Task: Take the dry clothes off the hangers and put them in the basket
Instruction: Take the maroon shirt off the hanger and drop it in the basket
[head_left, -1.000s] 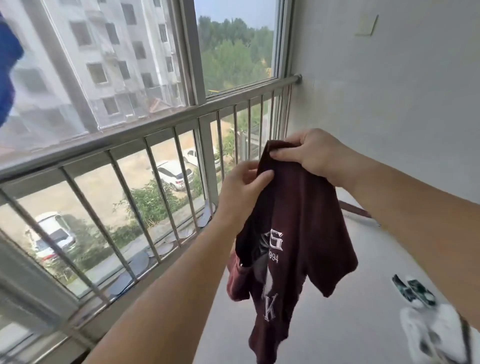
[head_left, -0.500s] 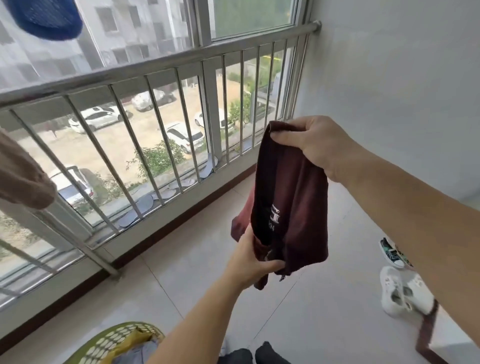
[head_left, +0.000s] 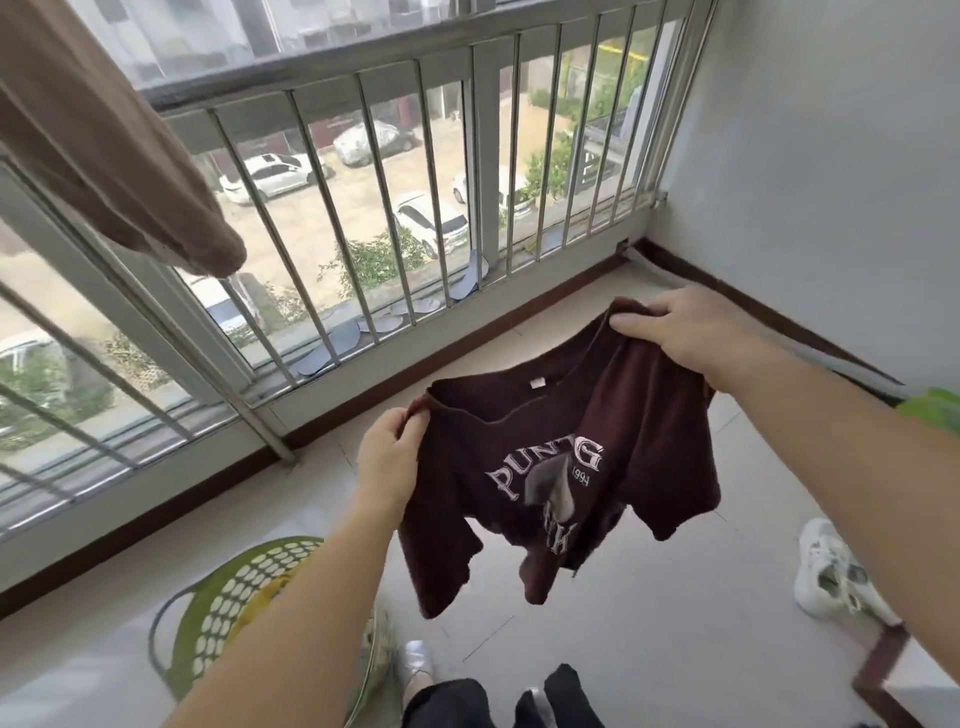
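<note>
Above the basket (head_left: 218, 587), we pinched the shirt (head_left: 561, 467) by both shoulders, left hand (head_left: 389, 462) and right hand (head_left: 675, 332), probably spreading it to drop in.

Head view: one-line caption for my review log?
Both hands hold a maroon T-shirt spread above the floor beside a green basket.

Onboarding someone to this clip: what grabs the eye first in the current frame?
The dark maroon T-shirt with white lettering, spread out mid-frame and held off the floor, the left hand gripping one shoulder and the right hand the other. Next, the green laundry basket on the floor at lower left, partly behind the left forearm, with something yellow inside. Then the brown garment hanging at upper left in front of the window railing.
</note>
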